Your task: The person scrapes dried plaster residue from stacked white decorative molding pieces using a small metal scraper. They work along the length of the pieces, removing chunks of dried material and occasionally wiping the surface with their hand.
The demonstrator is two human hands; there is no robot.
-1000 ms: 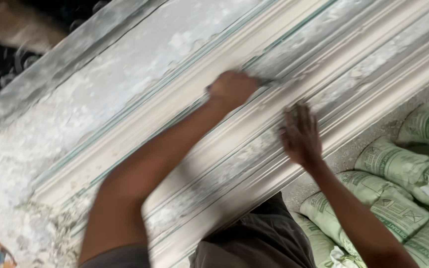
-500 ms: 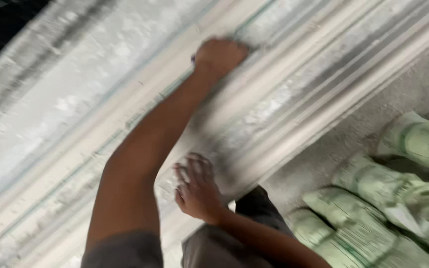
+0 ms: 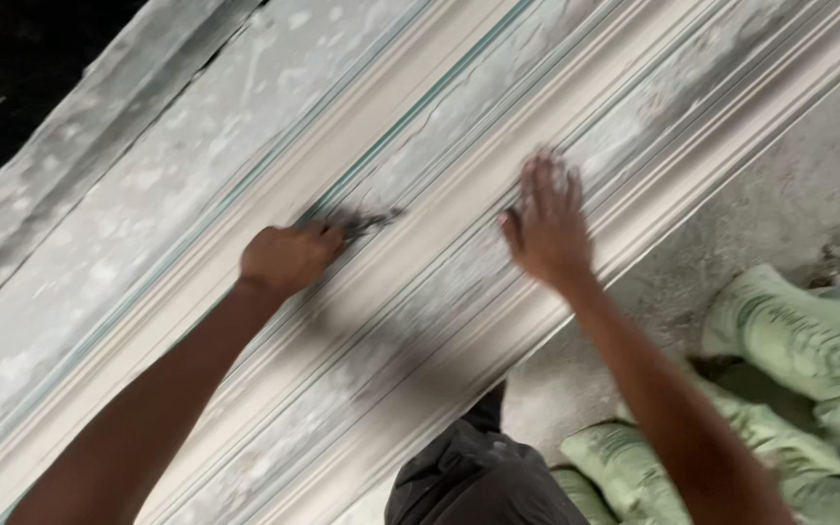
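left hand (image 3: 289, 258) fisted round a small dark tool (image 3: 367, 226) on the long moulding (image 3: 459, 224), right hand (image 3: 548, 228) flat beside it, fingers spread, green sacks (image 3: 799, 335) off its lower edge

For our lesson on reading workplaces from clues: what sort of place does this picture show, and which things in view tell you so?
Probably a plaster or cement moulding workshop. A long ridged moulding dusted white runs across the view, the left hand presses a small tool into its groove, and pale green sacks lie on the dusty floor.
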